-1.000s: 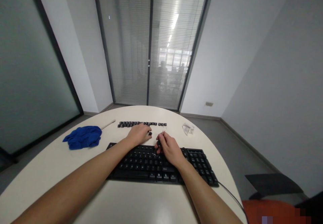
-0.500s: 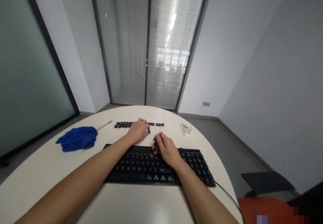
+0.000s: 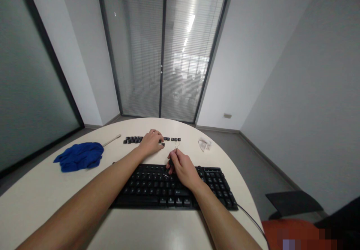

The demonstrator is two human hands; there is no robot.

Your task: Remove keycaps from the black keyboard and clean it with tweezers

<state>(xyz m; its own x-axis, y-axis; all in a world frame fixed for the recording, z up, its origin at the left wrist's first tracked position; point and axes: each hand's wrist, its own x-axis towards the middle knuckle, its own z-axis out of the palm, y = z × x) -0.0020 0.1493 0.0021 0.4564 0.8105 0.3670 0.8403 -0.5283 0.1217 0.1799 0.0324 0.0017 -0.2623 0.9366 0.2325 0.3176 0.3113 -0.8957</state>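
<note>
My left hand (image 3: 150,142) is over the line of loose black keycaps (image 3: 135,140) beyond the keyboard. Its fingertips are on a single keycap (image 3: 163,144) just in front of that line. Close by, above the upper keys of the black keyboard (image 3: 152,184), my right hand (image 3: 182,168) is closed around a keycap puller (image 3: 170,162) with a dark handle. Thin wire ends of the puller show beyond the fingers and below them. Part of the keyboard's upper rows is hidden by my hands and forearms.
A crumpled blue cloth (image 3: 81,157) and a thin pale brush (image 3: 111,140) lie at the left of the round table (image 3: 146,229). Crumpled clear plastic (image 3: 204,144) lies at the right. The keyboard cable (image 3: 251,218) runs off the right edge, near a red chair (image 3: 292,233).
My left hand has moved slightly away from me and left, bringing the keycap closer to the line of caps. My right hand keeps its grip on the puller. The view has shifted slightly.
</note>
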